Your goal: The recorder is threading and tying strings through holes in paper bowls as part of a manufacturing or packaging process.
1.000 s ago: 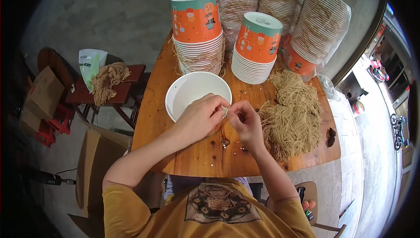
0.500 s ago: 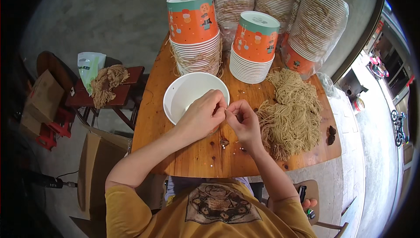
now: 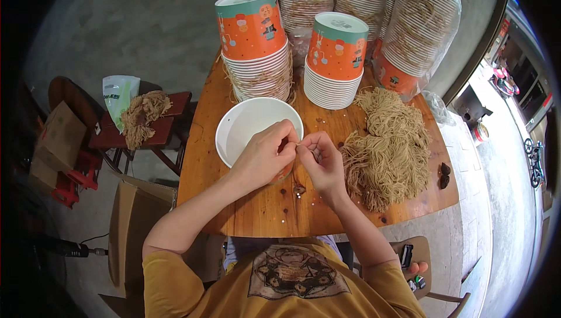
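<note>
A white-lined paper bucket (image 3: 234, 134) lies tipped on the wooden table, its open mouth facing up and toward me. My left hand (image 3: 267, 151) covers its right side, fingers closed in a pinch at the rim. My right hand (image 3: 321, 163) meets it fingertip to fingertip, also pinching. A small bit of tan string (image 3: 298, 144) shows between the fingertips; the rest of it is hidden by my fingers. Right of my right hand lies a loose heap of tan strings (image 3: 397, 154).
Two stacks of upturned orange-and-green buckets, the left stack (image 3: 251, 31) and the right stack (image 3: 336, 55), stand behind. Bagged stacks (image 3: 421, 26) rise farther back. Small white bits and dark pieces (image 3: 445, 176) dot the wooden table (image 3: 204, 207). A cardboard box (image 3: 137, 224) stands left.
The whole view has shifted slightly. My two hands stay pinched together at the bucket's rim, with hardly any movement between them.
</note>
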`<state>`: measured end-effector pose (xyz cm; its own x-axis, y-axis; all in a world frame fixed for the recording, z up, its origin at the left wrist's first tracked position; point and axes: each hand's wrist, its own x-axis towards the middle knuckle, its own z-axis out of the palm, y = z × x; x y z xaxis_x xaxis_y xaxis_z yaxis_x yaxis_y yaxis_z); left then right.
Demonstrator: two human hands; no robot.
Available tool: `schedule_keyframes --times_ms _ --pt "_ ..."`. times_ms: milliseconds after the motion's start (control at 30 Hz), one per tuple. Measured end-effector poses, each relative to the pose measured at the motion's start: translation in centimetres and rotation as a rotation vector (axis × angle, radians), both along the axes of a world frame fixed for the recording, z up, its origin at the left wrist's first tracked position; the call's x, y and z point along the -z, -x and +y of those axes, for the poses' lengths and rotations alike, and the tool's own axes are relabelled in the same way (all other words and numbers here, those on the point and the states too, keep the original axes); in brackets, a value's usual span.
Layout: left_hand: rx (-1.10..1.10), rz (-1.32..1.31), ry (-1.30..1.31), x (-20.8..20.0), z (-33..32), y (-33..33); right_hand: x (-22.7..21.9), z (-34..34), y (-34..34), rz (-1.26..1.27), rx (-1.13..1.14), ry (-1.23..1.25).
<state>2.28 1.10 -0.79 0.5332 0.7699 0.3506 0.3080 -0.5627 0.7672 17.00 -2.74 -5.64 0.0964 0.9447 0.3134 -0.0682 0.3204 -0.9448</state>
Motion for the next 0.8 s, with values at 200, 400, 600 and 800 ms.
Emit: schedule_keyframes --times_ms 200,400,600,800 --pt "-0.005 0.015 0.1 -0.5 -0.2 -0.2 0.2 0.0 0.1 0.014 0.021 -0.006" --pt "-0.031 -0.024 0.04 -0.1 0.0 0.0 -0.1 0.0 0.5 0.046 0.02 -0.012" --pt "-0.01 0.009 0.079 -0.3 0.1 0.0 -0.1 -0.1 -0.2 0.001 0.007 0.011" --pt "-0.021 0.043 0.071 -0.1 0.2 0.1 -0.2 0.0 -0.5 0.093 -0.08 0.097"
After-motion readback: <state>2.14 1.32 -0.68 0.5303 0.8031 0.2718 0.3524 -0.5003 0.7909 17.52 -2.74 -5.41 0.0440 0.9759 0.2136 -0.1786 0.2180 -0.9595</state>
